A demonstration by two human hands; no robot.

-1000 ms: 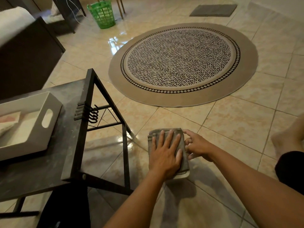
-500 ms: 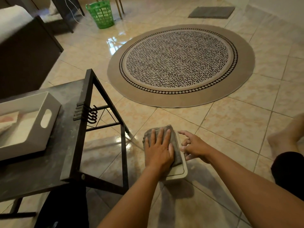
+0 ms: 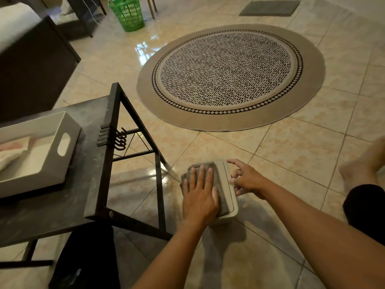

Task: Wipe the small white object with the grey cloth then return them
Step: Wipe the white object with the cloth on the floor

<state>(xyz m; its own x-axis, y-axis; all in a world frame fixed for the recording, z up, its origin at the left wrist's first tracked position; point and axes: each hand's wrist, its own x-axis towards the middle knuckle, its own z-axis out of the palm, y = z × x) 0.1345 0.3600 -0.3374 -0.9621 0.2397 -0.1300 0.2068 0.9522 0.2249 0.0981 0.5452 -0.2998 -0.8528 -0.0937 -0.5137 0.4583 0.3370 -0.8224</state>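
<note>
A small flat white object (image 3: 228,191) with rounded corners lies on the tiled floor in front of me. A folded grey cloth (image 3: 219,184) covers its left part. My left hand (image 3: 200,195) lies flat on the cloth, fingers spread, pressing it onto the object. My right hand (image 3: 248,180) holds the object's right edge with its fingertips. The object's right strip and near corner show beside the cloth.
A low dark table (image 3: 91,184) with a black metal frame stands to the left, carrying a white tray (image 3: 52,163) with a handle slot. A round patterned rug (image 3: 229,76) lies ahead. A green basket (image 3: 128,13) and a grey mat (image 3: 269,8) are far back. A bare foot (image 3: 362,165) rests at right.
My left hand slid the cloth leftward across the object, uncovering its right side. My right hand stayed at the right edge.
</note>
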